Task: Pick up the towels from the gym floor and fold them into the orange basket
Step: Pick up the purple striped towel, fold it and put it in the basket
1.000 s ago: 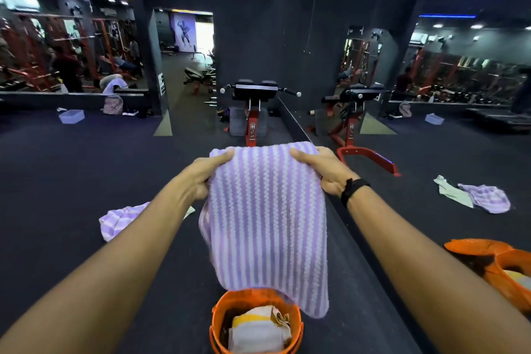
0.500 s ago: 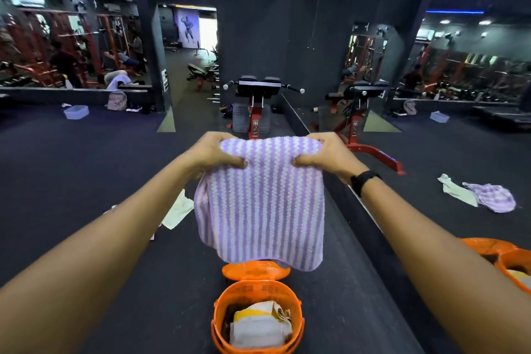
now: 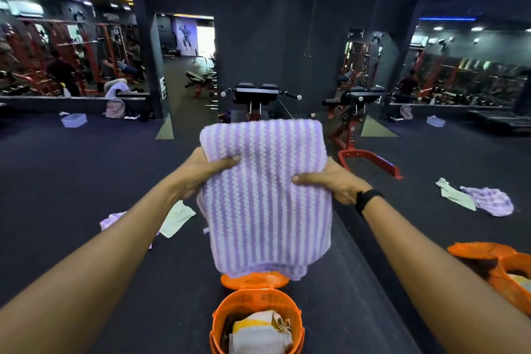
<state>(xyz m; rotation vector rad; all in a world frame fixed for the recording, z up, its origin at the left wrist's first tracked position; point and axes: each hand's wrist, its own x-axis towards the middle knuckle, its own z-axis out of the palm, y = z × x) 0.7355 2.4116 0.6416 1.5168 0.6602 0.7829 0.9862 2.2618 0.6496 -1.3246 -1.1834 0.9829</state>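
Observation:
I hold a purple-and-white striped towel (image 3: 267, 195) folded over in front of me, above the orange basket (image 3: 221, 322). My left hand (image 3: 205, 171) grips its left edge with the thumb on the front. My right hand (image 3: 330, 181) grips the right edge the same way; a black band sits on that wrist. The basket stands on the dark floor at the bottom centre, its lid (image 3: 254, 280) hinged open behind it. Inside lies a folded white and yellow towel (image 3: 258, 330).
A pale green cloth (image 3: 176, 218) and a purple towel (image 3: 110, 220) lie on the floor to the left. The mirror wall on the right reflects the towels (image 3: 477, 198) and the basket (image 3: 500, 276). A red exercise bench (image 3: 255, 100) stands ahead; a plastic tub (image 3: 74, 119) is far left.
The towel has been folded over once more and is now shorter and thicker. Both hands have slid from its top corners down to its side edges.

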